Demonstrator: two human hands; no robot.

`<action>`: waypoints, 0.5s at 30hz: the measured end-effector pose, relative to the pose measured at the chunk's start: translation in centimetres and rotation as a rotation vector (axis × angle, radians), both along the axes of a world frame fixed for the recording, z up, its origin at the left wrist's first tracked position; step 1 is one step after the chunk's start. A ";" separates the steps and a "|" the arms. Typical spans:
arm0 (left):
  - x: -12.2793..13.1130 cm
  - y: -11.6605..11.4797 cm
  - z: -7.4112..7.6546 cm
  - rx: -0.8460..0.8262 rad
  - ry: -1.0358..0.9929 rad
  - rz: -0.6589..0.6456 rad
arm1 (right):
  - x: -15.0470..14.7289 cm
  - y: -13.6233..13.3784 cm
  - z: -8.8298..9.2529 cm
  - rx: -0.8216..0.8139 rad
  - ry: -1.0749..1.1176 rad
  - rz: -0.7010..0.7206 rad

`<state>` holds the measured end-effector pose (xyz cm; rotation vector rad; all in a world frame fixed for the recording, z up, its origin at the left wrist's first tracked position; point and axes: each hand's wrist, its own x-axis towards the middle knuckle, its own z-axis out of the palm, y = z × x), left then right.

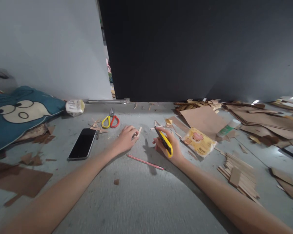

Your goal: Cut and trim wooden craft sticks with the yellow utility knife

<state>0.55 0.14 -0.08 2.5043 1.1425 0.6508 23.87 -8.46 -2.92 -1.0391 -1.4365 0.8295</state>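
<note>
My right hand (pixel 174 146) is closed around a yellow and black utility knife (pixel 168 147), its tip end pointing away to the upper left. My left hand (pixel 125 138) rests on the grey table, fingers curled on a small pale piece of wood (pixel 140 131). Part of that piece is hidden under the fingers. Between and below the hands lies a pink striped pencil (pixel 145 162). Scissors-like snips with one yellow and one red handle (pixel 110 121) lie beyond my left hand. A few thin wood slivers (pixel 157 125) are scattered past the knife.
A black phone (pixel 83 144) lies left of my left hand. On the right are a yellow printed packet (pixel 199 142), a glue stick (pixel 229 127), a pile of wooden strips (pixel 240 177) and brown cardboard sheets (pixel 202 118). A blue cushion (pixel 24 113) is far left; a dark panel (pixel 197 48) stands behind.
</note>
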 end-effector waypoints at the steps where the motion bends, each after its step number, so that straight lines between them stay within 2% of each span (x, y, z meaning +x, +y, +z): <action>1: 0.0 0.1 -0.2 0.018 0.014 0.024 | 0.0 0.1 -0.1 0.017 0.027 0.033; 5: -0.2 0.6 -0.8 0.074 0.033 0.105 | 0.0 0.5 0.0 0.043 0.088 0.149; 9: -0.4 0.6 -1.3 0.111 0.037 0.122 | 0.3 0.6 0.5 -0.034 0.138 0.174; 15: -0.2 0.1 -1.0 0.152 -0.021 0.194 | 0.4 1.0 0.0 0.025 0.083 0.024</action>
